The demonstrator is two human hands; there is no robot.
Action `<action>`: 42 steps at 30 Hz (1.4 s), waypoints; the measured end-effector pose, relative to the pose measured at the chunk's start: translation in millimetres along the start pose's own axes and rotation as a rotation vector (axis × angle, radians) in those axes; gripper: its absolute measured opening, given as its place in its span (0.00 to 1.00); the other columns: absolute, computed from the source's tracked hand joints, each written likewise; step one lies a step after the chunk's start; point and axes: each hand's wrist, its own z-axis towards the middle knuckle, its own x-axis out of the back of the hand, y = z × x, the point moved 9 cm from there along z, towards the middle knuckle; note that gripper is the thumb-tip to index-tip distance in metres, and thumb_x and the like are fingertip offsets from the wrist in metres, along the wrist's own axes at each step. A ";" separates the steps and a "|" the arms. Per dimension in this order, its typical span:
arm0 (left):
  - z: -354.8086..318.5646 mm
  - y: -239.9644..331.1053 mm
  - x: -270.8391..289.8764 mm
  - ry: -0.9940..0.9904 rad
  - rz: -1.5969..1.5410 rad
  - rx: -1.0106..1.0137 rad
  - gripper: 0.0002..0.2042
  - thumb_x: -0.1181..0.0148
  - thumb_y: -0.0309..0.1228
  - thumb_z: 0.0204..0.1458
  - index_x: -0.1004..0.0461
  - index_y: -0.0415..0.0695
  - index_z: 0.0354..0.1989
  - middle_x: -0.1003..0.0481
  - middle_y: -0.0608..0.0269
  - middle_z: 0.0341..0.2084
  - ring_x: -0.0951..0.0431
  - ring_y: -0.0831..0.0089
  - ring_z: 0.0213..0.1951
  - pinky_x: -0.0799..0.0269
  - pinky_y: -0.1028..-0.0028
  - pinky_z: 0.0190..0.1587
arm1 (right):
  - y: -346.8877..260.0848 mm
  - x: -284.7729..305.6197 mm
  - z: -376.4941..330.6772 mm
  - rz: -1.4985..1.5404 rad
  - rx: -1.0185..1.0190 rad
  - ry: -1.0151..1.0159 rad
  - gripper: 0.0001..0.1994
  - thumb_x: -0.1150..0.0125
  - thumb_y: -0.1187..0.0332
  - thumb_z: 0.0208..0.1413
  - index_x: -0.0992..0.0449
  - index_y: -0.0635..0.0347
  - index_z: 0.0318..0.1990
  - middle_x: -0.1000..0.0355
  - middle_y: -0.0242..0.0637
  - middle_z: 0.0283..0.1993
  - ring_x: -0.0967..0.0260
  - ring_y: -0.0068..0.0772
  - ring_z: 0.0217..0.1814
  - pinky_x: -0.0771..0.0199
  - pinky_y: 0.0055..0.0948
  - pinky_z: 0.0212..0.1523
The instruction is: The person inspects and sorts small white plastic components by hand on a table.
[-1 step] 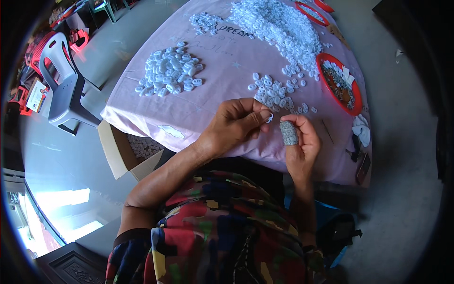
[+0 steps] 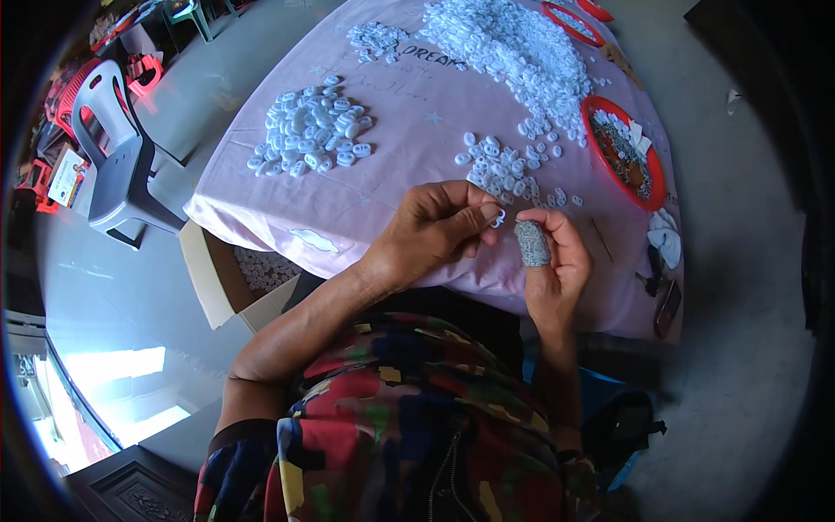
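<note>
My left hand pinches a small white two-holed plastic piece between thumb and forefinger, over the table's near edge. Just right of it, my right hand is raised with its fingers curled toward the thumb. A grey speckled thumb cover wraps that thumb. Whether something tiny sits between those fingertips I cannot make out. Beyond the hands lies a small pile of similar white pieces. A neater heap of white oval pieces rests farther left on the pink tablecloth.
A large white mound covers the far table. At the right are a red tray holding small metal parts, a thin stick, a white cloth and a phone. An open carton and grey chair stand left.
</note>
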 end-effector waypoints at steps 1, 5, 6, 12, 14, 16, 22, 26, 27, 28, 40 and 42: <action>-1.3 0.2 -1.7 -0.001 -0.001 0.000 0.09 0.44 0.35 0.62 0.25 0.41 0.39 0.25 0.70 0.25 0.33 0.88 0.23 0.42 0.87 0.23 | -0.6 1.2 -0.6 -0.001 0.000 0.000 0.08 0.48 0.81 0.57 0.26 0.68 0.44 0.30 0.28 0.38 0.35 0.14 0.40 0.36 0.14 0.42; -3.9 -7.1 -11.3 -0.036 -0.138 0.065 0.08 0.43 0.34 0.61 0.25 0.42 0.40 0.24 0.68 0.26 0.33 0.87 0.21 0.42 0.86 0.22 | -4.3 -1.2 -2.6 -0.010 0.045 -0.055 0.08 0.46 0.78 0.60 0.28 0.70 0.46 0.29 0.35 0.42 0.33 0.17 0.42 0.32 0.17 0.43; -4.4 -9.1 -13.4 -0.043 -0.170 0.084 0.08 0.43 0.33 0.61 0.25 0.42 0.40 0.24 0.68 0.27 0.33 0.87 0.21 0.42 0.86 0.21 | -7.5 -2.0 -3.7 -0.051 0.085 -0.062 0.08 0.46 0.78 0.60 0.28 0.70 0.46 0.28 0.34 0.42 0.32 0.17 0.41 0.32 0.18 0.43; -9.5 -11.1 -13.9 -0.045 -0.193 0.110 0.08 0.44 0.30 0.60 0.25 0.41 0.43 0.23 0.64 0.28 0.32 0.87 0.21 0.43 0.87 0.20 | -5.9 0.7 -8.3 -0.046 0.030 -0.026 0.08 0.46 0.79 0.58 0.27 0.69 0.44 0.28 0.31 0.40 0.33 0.16 0.43 0.34 0.16 0.45; -10.2 -12.3 -12.9 -0.043 -0.209 0.109 0.08 0.44 0.30 0.60 0.25 0.40 0.44 0.23 0.64 0.28 0.32 0.86 0.21 0.43 0.87 0.20 | -5.6 2.7 -10.4 -0.049 0.015 -0.034 0.08 0.46 0.79 0.58 0.27 0.69 0.44 0.28 0.31 0.40 0.33 0.16 0.43 0.34 0.16 0.45; -10.1 -13.0 -11.9 -0.038 -0.227 0.111 0.08 0.43 0.29 0.60 0.25 0.40 0.44 0.23 0.64 0.28 0.32 0.86 0.21 0.44 0.87 0.20 | -3.3 2.4 -11.2 -0.051 -0.005 -0.041 0.08 0.46 0.79 0.58 0.27 0.69 0.44 0.29 0.30 0.40 0.33 0.16 0.43 0.34 0.16 0.45; -7.9 -18.8 -9.9 -0.051 -0.241 0.103 0.10 0.43 0.29 0.59 0.25 0.40 0.46 0.22 0.63 0.29 0.32 0.86 0.21 0.45 0.86 0.19 | 1.9 -2.3 -13.0 -0.023 -0.006 -0.040 0.07 0.47 0.79 0.59 0.27 0.68 0.44 0.30 0.29 0.40 0.35 0.14 0.41 0.35 0.15 0.45; -9.0 -21.7 -5.9 -0.040 -0.240 0.130 0.10 0.43 0.29 0.59 0.24 0.39 0.47 0.22 0.64 0.29 0.32 0.86 0.20 0.45 0.86 0.19 | 11.6 -2.5 -12.3 -0.050 -0.045 -0.060 0.06 0.46 0.78 0.59 0.28 0.68 0.43 0.29 0.32 0.38 0.33 0.15 0.37 0.33 0.17 0.38; -8.5 -22.9 -3.7 -0.023 -0.223 0.134 0.10 0.43 0.28 0.59 0.24 0.39 0.47 0.23 0.64 0.29 0.33 0.86 0.20 0.45 0.86 0.19 | 15.0 -2.9 -12.5 -0.063 -0.072 -0.070 0.06 0.46 0.78 0.59 0.28 0.67 0.42 0.30 0.31 0.37 0.33 0.14 0.36 0.33 0.16 0.37; -8.4 -23.8 -2.8 -0.020 -0.224 0.136 0.10 0.43 0.28 0.59 0.24 0.39 0.47 0.23 0.64 0.29 0.33 0.86 0.20 0.45 0.86 0.19 | 15.1 -2.4 -12.7 -0.062 -0.075 -0.072 0.06 0.46 0.78 0.59 0.28 0.67 0.42 0.30 0.31 0.37 0.33 0.14 0.36 0.33 0.16 0.37; -11.0 -23.5 -3.2 -0.046 -0.213 0.141 0.10 0.43 0.28 0.59 0.24 0.39 0.47 0.23 0.65 0.29 0.32 0.86 0.22 0.43 0.86 0.21 | 22.7 -1.9 -21.6 -0.105 -0.154 -0.134 0.06 0.50 0.74 0.62 0.29 0.65 0.43 0.32 0.26 0.38 0.40 0.11 0.37 0.40 0.12 0.37; -11.5 -20.9 -3.6 -0.066 -0.243 0.117 0.10 0.43 0.26 0.58 0.24 0.39 0.47 0.23 0.64 0.30 0.31 0.85 0.24 0.42 0.86 0.23 | 16.2 0.2 -20.5 -0.156 -0.075 -0.119 0.05 0.45 0.77 0.59 0.28 0.67 0.41 0.31 0.30 0.34 0.37 0.13 0.32 0.36 0.17 0.32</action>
